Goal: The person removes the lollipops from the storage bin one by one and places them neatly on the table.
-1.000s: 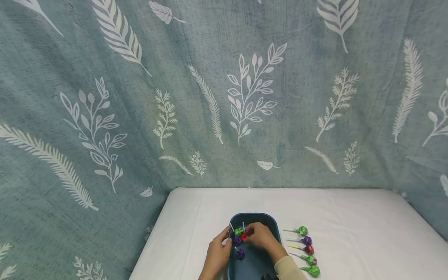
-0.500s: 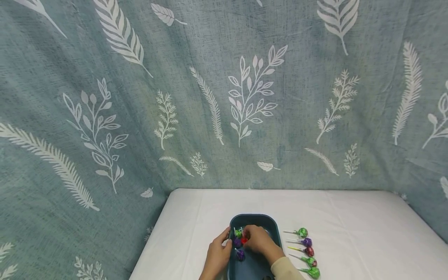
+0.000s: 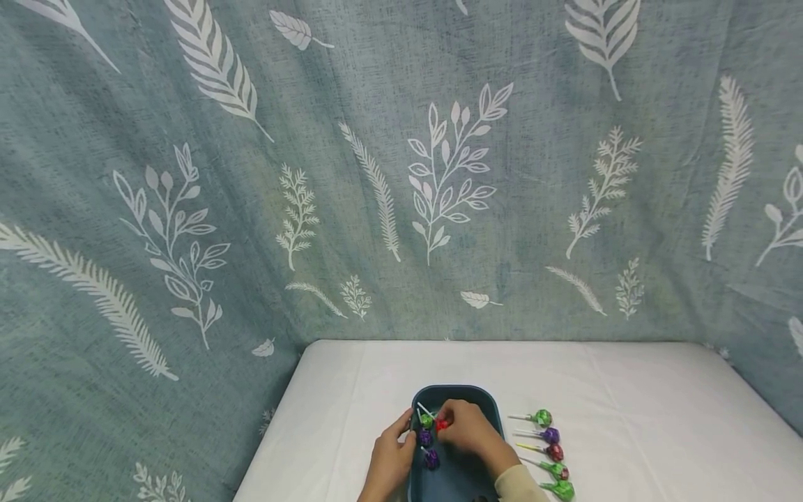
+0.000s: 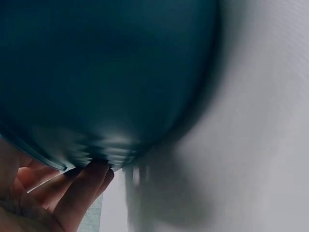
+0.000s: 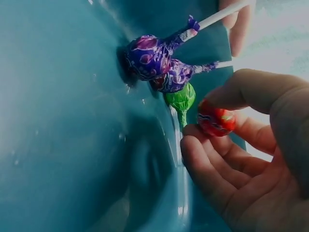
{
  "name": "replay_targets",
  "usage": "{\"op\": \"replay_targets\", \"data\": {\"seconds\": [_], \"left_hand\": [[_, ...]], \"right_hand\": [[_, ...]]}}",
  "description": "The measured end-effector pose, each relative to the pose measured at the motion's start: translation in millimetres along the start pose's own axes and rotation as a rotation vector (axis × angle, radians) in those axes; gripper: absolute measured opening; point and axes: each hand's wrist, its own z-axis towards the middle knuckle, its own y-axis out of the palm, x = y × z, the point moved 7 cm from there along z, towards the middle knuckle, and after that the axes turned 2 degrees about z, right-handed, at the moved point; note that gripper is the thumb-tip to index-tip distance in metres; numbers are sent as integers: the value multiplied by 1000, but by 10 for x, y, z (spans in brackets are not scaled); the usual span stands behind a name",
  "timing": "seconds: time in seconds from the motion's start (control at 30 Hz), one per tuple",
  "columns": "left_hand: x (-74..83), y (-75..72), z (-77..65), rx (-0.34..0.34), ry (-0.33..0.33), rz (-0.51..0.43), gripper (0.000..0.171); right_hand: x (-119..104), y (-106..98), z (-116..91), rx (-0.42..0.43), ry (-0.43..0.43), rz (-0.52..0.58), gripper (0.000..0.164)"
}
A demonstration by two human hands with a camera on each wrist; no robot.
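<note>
My right hand (image 3: pixel 465 425) pinches a red-wrapped lollipop (image 5: pixel 216 120) between thumb and fingers inside a dark blue bin (image 3: pixel 456 481). Close to it, by the bin's left wall, are a green lollipop (image 3: pixel 426 421) and two purple ones, the nearer purple lollipop (image 3: pixel 431 459) and the farther purple lollipop (image 3: pixel 425 438). White sticks of the purple ones show in the right wrist view. My left hand (image 3: pixel 390 457) grips the bin's left rim. In the left wrist view its fingers (image 4: pixel 82 193) press against the bin's outer wall (image 4: pixel 111 96).
Right of the bin, several lollipops lie in a column on the white-covered table (image 3: pixel 351 376): a green lollipop (image 3: pixel 542 417), a purple lollipop (image 3: pixel 551 435), a red lollipop (image 3: pixel 555 452) and more green ones. A leaf-patterned curtain (image 3: pixel 376 209) hangs behind and at the sides.
My right hand dipped toward me with the red lollipop, then came back up slightly. White sticks near it now slant differently. My left hand stays at the bin's rim.
</note>
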Motion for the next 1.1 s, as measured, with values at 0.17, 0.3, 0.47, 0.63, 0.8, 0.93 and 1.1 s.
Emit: {"op": "replay_targets", "data": {"seconds": [0.17,0.3,0.47,0.63,0.8,0.93,1.1], "left_hand": [[5,3,9,-2,4,4,45],[5,10,13,-3,8,11,45],[1,17,11,0,5,19,45],[2,15,10,9,6,23,45],[-2,15,5,18,5,30,45],[-19,22,6,9,-13,38,45],[-22,20,-1,8,-12,35,46]], "right_hand": [[-1,-108,-15,44,-6,5,23],[-18,-232,-40,77,0,20,23],[-14,-431,-104,143,27,96,26],[55,-576,-195,174,107,164,25],[99,-673,-283,190,162,204,22],[118,-736,-337,211,186,218,22],[118,-838,-387,248,188,210,23]]}}
